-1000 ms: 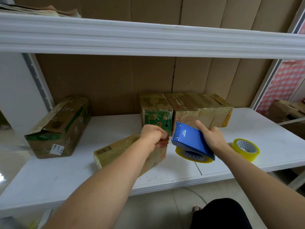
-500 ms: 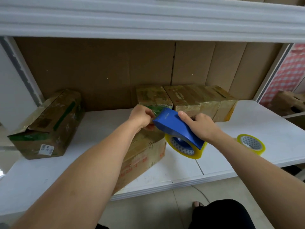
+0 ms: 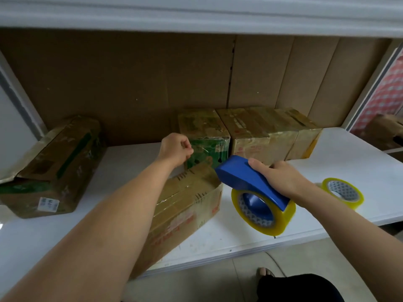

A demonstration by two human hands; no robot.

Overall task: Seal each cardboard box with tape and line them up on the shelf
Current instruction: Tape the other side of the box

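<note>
hiding part of the box [image 3: 185, 205] near the shelf [image 3: 349, 162] front edge, the left arm crosses it; left hand [image 3: 175, 149] pinches something unclear, now raised. right hand [image 3: 281, 177] grips the blue tape dispenser [image 3: 250, 182], now nearer.

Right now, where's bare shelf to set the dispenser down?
Bare shelf lies right of the row of sealed boxes, behind the spare tape roll. Another gap sits between the tilted box on the left and the green box. The centre is crowded: front box, both hands, tape dispenser.
</note>
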